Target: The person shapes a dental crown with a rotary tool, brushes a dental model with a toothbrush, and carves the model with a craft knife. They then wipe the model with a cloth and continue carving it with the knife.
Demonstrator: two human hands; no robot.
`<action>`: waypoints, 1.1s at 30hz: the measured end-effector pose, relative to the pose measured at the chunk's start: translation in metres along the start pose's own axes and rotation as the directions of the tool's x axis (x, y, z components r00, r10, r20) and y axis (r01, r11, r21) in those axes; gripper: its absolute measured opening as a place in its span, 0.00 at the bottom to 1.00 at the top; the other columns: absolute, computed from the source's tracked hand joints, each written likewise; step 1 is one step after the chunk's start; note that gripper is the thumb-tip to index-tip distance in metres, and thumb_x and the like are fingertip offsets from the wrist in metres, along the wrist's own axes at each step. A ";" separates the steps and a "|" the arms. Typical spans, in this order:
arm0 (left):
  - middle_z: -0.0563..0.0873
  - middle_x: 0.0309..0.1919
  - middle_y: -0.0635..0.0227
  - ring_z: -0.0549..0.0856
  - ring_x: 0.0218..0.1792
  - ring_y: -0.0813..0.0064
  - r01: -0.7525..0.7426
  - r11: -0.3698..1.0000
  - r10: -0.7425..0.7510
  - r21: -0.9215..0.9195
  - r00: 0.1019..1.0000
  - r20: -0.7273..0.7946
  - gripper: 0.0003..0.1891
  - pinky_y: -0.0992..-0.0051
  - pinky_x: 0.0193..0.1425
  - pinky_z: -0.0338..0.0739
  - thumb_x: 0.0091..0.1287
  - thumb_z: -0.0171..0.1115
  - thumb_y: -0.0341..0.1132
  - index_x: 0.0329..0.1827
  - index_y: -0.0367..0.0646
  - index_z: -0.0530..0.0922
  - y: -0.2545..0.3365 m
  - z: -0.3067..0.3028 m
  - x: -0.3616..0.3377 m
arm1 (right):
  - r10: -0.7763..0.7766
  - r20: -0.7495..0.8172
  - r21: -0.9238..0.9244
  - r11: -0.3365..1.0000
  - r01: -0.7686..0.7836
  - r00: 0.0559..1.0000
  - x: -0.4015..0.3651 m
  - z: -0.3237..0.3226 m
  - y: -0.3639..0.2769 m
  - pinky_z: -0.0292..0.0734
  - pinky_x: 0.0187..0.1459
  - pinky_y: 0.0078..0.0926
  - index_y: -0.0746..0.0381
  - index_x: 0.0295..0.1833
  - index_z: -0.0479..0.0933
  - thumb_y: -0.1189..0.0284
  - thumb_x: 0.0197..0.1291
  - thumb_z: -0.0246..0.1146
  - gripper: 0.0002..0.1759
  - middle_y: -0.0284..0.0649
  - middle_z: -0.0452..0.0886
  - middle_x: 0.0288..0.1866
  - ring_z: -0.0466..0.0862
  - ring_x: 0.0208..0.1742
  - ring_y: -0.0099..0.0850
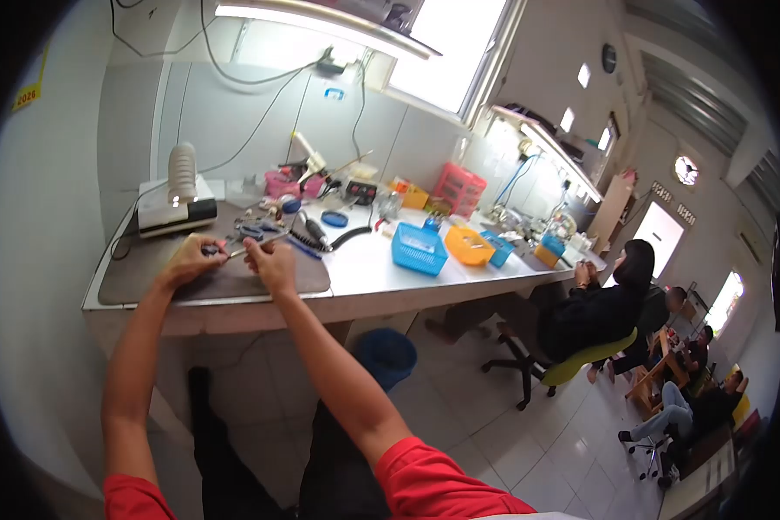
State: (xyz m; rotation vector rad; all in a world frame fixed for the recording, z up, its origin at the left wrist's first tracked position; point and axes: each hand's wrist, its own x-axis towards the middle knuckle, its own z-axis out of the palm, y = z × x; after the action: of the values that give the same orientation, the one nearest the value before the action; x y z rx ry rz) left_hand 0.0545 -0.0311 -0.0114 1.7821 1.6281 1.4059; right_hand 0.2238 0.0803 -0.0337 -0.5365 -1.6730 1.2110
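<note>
My left hand (pixel 189 262) is closed over the grey-brown mat, its fingers pinched on a small dark piece (pixel 210 250) too small to name. Close beside it, my right hand (pixel 271 263) grips a thin, pale, stick-like tool (pixel 237 254), whose tip points toward the left hand's fingers. The tool's exact kind does not show. Just beyond both hands lie pliers and other small hand tools (pixel 253 230) in a cluster. A handpiece with a black coiled cord (pixel 314 230) rests to the right of them.
A white device with a ribbed lamp-like top (pixel 182 173) stands at the left. Blue basket (pixel 419 249), orange tray (pixel 469 250) and red drawer box (pixel 458 189) line the bench. Below is a blue bin (pixel 386 357). A person in black (pixel 594 308) sits farther right.
</note>
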 end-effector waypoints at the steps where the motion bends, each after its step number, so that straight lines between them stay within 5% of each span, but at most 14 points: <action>1: 0.85 0.28 0.74 0.81 0.30 0.86 0.030 0.999 -0.030 -0.042 0.999 0.016 0.06 0.83 0.36 0.76 0.59 0.70 0.30 0.35 0.36 0.84 0.005 0.000 -0.003 | -0.002 0.005 -0.006 1.000 0.002 1.000 -0.002 0.000 -0.002 0.73 0.22 0.21 0.72 0.28 0.83 0.58 0.59 0.71 0.23 0.40 0.84 0.21 0.80 0.20 0.20; 13: 0.82 0.25 0.75 0.77 0.26 0.86 0.032 0.997 -0.032 0.068 0.999 0.004 0.08 0.81 0.32 0.73 0.56 0.68 0.32 0.32 0.36 0.82 0.006 0.001 -0.006 | 0.065 -0.021 0.010 0.998 -0.065 0.998 -0.002 0.000 -0.007 0.73 0.22 0.19 0.70 0.29 0.83 0.57 0.59 0.71 0.23 0.38 0.84 0.22 0.80 0.20 0.20; 22: 0.80 0.19 0.61 0.79 0.24 0.78 -0.036 0.974 0.065 0.223 0.990 -0.125 0.13 0.72 0.33 0.75 0.52 0.67 0.36 0.31 0.32 0.82 0.003 0.004 -0.005 | 0.086 -0.020 -0.019 0.996 -0.087 0.996 0.000 0.000 -0.008 0.73 0.22 0.17 0.69 0.32 0.83 0.59 0.61 0.70 0.21 0.38 0.84 0.23 0.79 0.20 0.19; 25: 0.80 0.19 0.62 0.78 0.22 0.78 0.040 0.975 0.007 0.218 0.978 -0.208 0.14 0.71 0.32 0.75 0.53 0.67 0.38 0.30 0.32 0.82 0.012 0.002 -0.009 | 0.103 -0.066 0.111 0.989 -0.095 0.992 0.006 -0.003 0.001 0.74 0.24 0.17 0.69 0.32 0.83 0.59 0.62 0.69 0.20 0.37 0.84 0.24 0.79 0.21 0.19; 26: 0.83 0.22 0.71 0.79 0.26 0.84 0.071 0.976 -0.034 0.207 0.984 -0.176 0.13 0.76 0.32 0.75 0.58 0.68 0.38 0.30 0.34 0.82 -0.002 -0.001 -0.002 | 0.082 -0.066 0.129 0.989 -0.073 0.994 0.007 -0.004 0.003 0.74 0.25 0.17 0.68 0.34 0.83 0.61 0.63 0.68 0.18 0.37 0.83 0.25 0.79 0.22 0.19; 31: 0.85 0.24 0.71 0.82 0.31 0.84 0.091 0.969 -0.055 0.231 0.985 -0.161 0.15 0.77 0.39 0.76 0.61 0.71 0.41 0.34 0.34 0.84 0.007 0.001 -0.003 | 0.049 0.029 0.259 0.964 -0.055 0.998 0.006 -0.005 0.008 0.76 0.30 0.16 0.66 0.40 0.81 0.68 0.65 0.65 0.11 0.35 0.83 0.30 0.81 0.27 0.20; 33: 0.86 0.25 0.67 0.83 0.30 0.79 -0.155 0.984 0.168 0.092 0.975 -0.145 0.15 0.74 0.43 0.78 0.60 0.72 0.41 0.37 0.36 0.86 0.007 0.005 -0.005 | 0.039 0.136 0.260 0.963 -0.073 0.990 0.007 -0.005 0.011 0.77 0.32 0.16 0.65 0.43 0.80 0.70 0.65 0.63 0.09 0.35 0.82 0.33 0.81 0.29 0.20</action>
State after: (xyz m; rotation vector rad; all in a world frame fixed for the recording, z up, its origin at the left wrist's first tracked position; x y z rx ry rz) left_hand 0.0628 -0.0355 -0.0100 1.9332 1.6681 1.6052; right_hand 0.2229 0.0930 -0.0403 -0.3470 -1.5775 1.5121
